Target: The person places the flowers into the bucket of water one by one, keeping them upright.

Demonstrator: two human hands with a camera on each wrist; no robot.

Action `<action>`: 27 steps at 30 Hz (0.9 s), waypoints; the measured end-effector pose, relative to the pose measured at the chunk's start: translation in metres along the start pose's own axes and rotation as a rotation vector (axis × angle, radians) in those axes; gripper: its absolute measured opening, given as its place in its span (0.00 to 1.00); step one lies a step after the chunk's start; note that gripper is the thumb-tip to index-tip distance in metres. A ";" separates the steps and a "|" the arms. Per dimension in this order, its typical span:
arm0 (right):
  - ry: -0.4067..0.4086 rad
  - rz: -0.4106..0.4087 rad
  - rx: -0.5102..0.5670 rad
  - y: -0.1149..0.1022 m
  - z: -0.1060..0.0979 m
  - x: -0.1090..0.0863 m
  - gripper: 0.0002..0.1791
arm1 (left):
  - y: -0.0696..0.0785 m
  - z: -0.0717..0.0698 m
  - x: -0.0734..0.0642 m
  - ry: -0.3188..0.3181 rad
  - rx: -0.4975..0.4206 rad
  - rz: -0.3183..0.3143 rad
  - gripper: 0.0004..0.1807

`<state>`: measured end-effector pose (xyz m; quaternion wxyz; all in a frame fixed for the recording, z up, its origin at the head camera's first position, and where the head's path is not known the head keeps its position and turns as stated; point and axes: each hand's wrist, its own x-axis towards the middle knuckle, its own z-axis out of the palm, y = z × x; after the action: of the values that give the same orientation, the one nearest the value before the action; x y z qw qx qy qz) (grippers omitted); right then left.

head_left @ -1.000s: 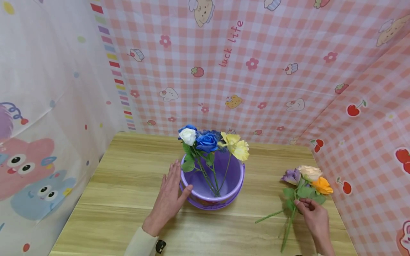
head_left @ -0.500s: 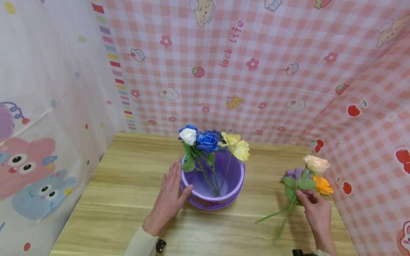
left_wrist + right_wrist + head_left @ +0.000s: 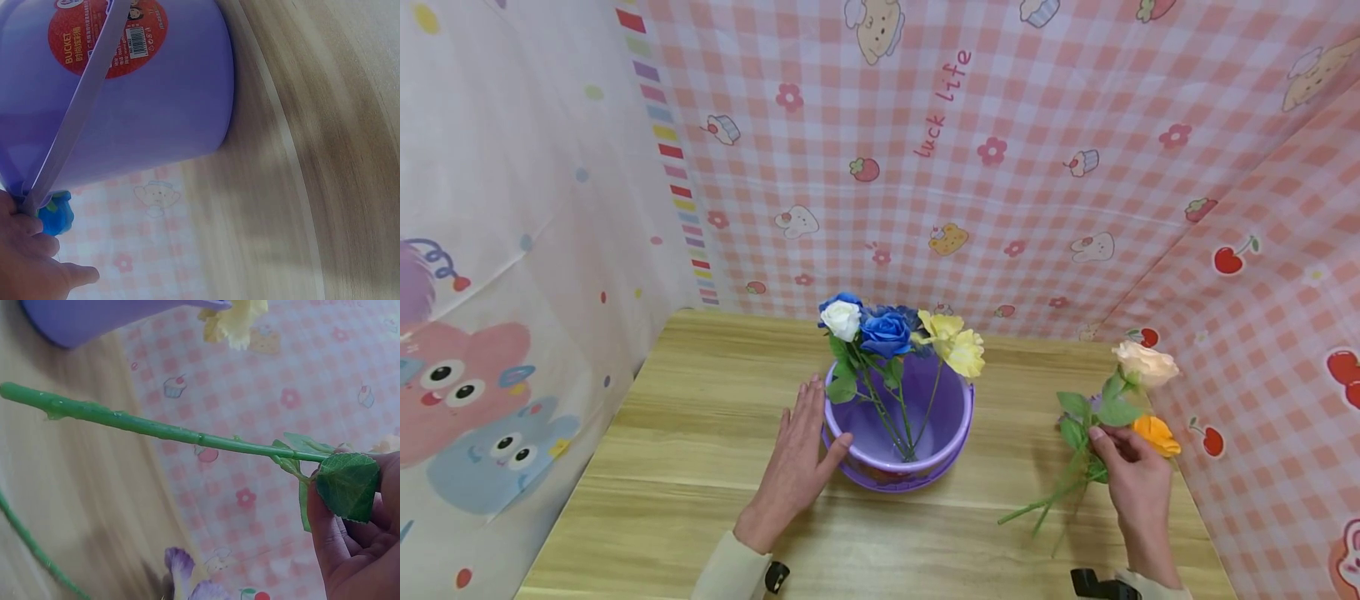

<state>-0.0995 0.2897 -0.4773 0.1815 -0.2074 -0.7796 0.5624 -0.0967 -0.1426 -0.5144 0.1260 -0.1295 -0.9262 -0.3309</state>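
The purple bucket [image 3: 150, 115] is the biggest worry: it stands upright on the wooden table [image 3: 700, 392], the left hand [image 3: 797, 467] resting straight-fingered against its side near the rim, and a hard push there could slide or tip it. A snag seems likelier: the peach rose [image 3: 1146, 364] is over the table's right side, well apart from the bucket, close above the orange flower [image 3: 1157, 436] and purple flower [image 3: 181, 569], and hooked leaves could drag those along. The right hand [image 3: 1138, 483] pinches the rose among its leaves; too light a pinch might let the stem swivel. That stem is long, thick and bright green, slanting down toward the bucket's side; the bloom is pale and ruffled, the leaves finely toothed, with tiny thorn-like nubs below.
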 end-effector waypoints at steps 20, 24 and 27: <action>0.015 -0.108 0.317 -0.047 0.028 -0.005 0.11 | 0.000 0.000 0.000 0.003 -0.002 0.004 0.46; 0.023 -0.127 0.291 -0.058 0.033 -0.007 0.11 | 0.000 0.000 0.000 -0.001 -0.003 0.000 0.46; 0.012 -0.138 0.329 -0.066 0.037 -0.008 0.12 | 0.000 0.000 0.000 0.004 0.000 0.003 0.46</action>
<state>-0.1195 0.2376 -0.4260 0.2556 -0.1243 -0.6882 0.6676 -0.0965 -0.1424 -0.5147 0.1283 -0.1304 -0.9257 -0.3311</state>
